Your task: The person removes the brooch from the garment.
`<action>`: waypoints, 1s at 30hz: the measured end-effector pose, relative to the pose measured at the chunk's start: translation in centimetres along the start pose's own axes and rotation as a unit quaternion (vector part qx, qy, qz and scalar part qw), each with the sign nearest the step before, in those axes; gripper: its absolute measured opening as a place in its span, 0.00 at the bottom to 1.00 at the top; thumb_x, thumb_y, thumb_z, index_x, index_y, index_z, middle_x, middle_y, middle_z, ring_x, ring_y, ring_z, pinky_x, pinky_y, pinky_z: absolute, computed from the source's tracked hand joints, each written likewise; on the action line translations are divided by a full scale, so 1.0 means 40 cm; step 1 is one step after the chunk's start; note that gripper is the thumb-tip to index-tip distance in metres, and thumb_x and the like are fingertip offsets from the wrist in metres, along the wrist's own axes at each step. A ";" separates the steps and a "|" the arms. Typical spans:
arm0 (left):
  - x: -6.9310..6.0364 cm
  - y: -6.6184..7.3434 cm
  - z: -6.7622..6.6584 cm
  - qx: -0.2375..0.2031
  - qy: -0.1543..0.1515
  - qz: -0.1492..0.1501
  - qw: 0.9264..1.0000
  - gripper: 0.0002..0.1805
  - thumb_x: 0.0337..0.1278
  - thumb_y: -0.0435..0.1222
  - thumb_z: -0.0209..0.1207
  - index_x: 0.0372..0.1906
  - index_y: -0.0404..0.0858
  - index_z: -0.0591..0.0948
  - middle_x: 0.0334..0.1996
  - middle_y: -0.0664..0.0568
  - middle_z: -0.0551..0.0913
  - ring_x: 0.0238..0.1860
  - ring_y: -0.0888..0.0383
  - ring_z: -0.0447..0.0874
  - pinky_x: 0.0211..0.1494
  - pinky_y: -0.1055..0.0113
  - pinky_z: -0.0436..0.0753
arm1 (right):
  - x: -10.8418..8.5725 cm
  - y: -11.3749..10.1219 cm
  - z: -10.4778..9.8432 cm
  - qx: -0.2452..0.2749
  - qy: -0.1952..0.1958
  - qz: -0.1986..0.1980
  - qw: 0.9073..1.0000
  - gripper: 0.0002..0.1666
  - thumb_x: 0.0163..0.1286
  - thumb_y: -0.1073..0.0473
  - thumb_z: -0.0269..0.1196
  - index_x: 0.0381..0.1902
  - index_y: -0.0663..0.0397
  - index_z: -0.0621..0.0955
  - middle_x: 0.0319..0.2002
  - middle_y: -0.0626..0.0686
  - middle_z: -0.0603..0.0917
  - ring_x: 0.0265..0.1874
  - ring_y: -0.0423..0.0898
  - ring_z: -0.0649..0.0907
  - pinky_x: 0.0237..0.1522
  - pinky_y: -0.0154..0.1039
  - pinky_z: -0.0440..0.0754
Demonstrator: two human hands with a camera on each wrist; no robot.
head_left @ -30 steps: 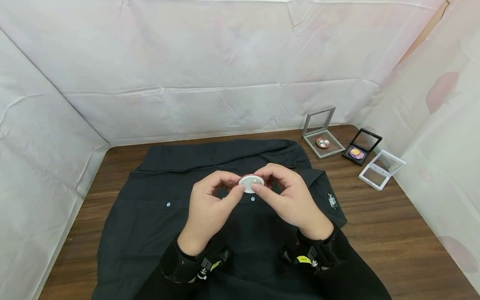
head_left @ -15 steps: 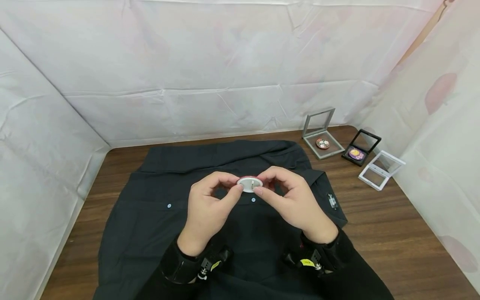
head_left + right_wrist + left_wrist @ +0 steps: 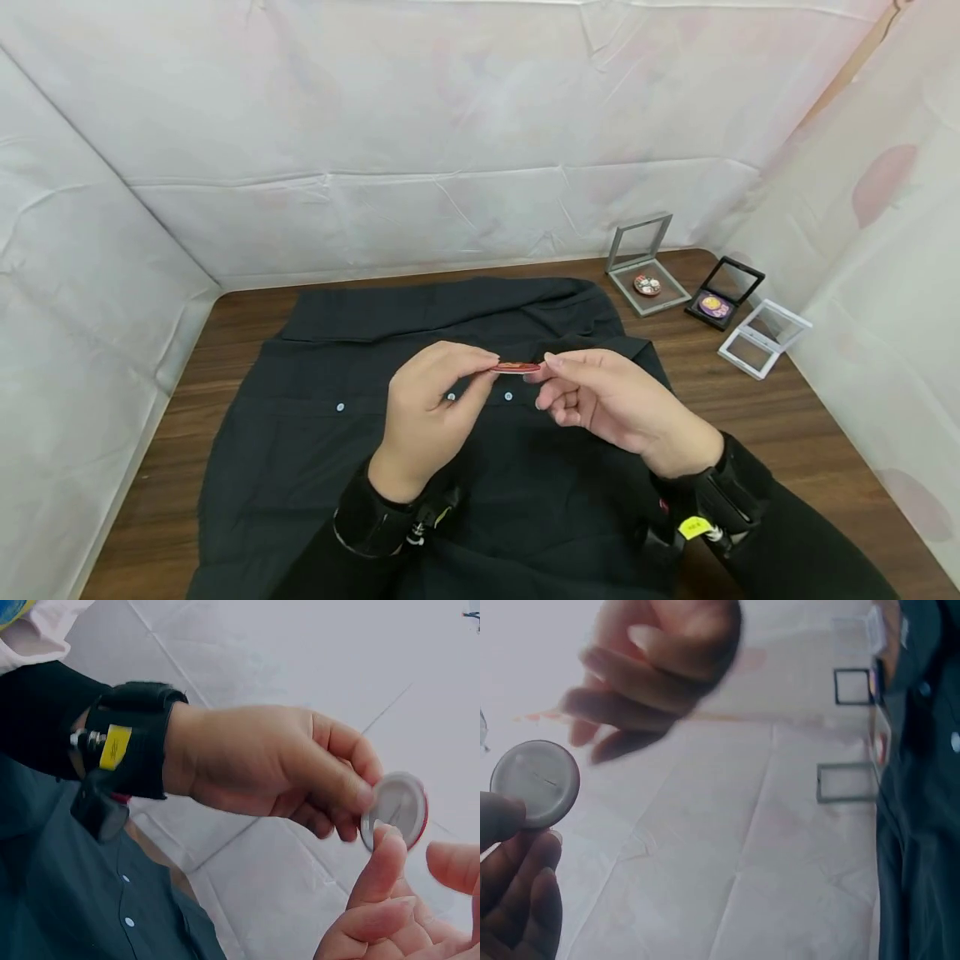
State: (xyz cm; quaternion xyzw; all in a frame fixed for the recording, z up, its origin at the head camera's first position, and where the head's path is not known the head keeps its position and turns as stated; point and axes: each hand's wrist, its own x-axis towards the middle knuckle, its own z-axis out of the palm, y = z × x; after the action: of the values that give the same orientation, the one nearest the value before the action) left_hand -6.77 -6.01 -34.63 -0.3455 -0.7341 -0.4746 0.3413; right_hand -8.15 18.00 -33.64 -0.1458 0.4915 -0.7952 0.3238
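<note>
A round pin badge (image 3: 516,367) is held over a dark buttoned shirt (image 3: 300,467). Its red edge shows nearly side-on in the head view, and its pale back with a thin pin faces both wrist cameras. My left hand (image 3: 435,408) pinches the badge's left rim between thumb and fingers. Right beside the opposite rim is my right hand (image 3: 622,404), palm turned up and fingers loosely bent. In the right wrist view its index fingertip overlaps the badge's back while the thumb stands off; whether it touches is unclear.
At the right of the wooden table (image 3: 810,500) stand three raised-lid cases: a grey case (image 3: 648,312) with a red-and-white badge, a black case (image 3: 705,321) with a purple-and-yellow badge, and a white case (image 3: 776,342). Pale sheeting (image 3: 450,125) encloses the table.
The badge has tipped from showing its white back to nearly edge-on. My right hand has let go of its pinch, shifted right and rolled palm up. My left hand keeps its grip.
</note>
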 end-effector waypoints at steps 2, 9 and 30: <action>0.000 -0.005 0.003 0.022 -0.012 0.023 0.999 0.05 0.60 0.28 0.71 0.40 0.36 0.89 0.40 0.49 0.90 0.41 0.54 0.88 0.47 0.62 0.85 | -0.001 -0.007 0.001 -0.007 0.006 0.013 1.000 0.14 0.83 0.60 0.55 0.44 0.58 0.87 0.31 0.48 0.90 0.27 0.39 0.83 0.33 0.29 0.79; -0.001 -0.012 0.008 0.058 -0.027 0.058 0.996 0.07 0.57 0.27 0.72 0.40 0.37 0.90 0.41 0.49 0.90 0.42 0.53 0.88 0.48 0.60 0.85 | 0.011 -0.022 0.004 -0.017 0.027 0.022 0.999 0.12 0.81 0.62 0.56 0.46 0.57 0.87 0.32 0.49 0.89 0.27 0.39 0.81 0.33 0.30 0.79; -0.022 0.009 0.005 0.060 -0.082 0.001 0.995 0.11 0.58 0.29 0.70 0.46 0.37 0.88 0.48 0.49 0.89 0.50 0.55 0.87 0.53 0.60 0.85 | 0.011 0.008 -0.010 -0.072 0.074 0.018 0.995 0.10 0.76 0.66 0.61 0.50 0.63 0.86 0.35 0.52 0.88 0.27 0.38 0.82 0.35 0.30 0.83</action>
State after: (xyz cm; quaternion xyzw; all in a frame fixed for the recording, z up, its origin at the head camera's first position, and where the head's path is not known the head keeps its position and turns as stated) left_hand -6.02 -5.88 -35.23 -0.3625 -0.7863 -0.4000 0.3006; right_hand -8.57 17.86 -34.16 -0.1004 0.5723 -0.7608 0.2892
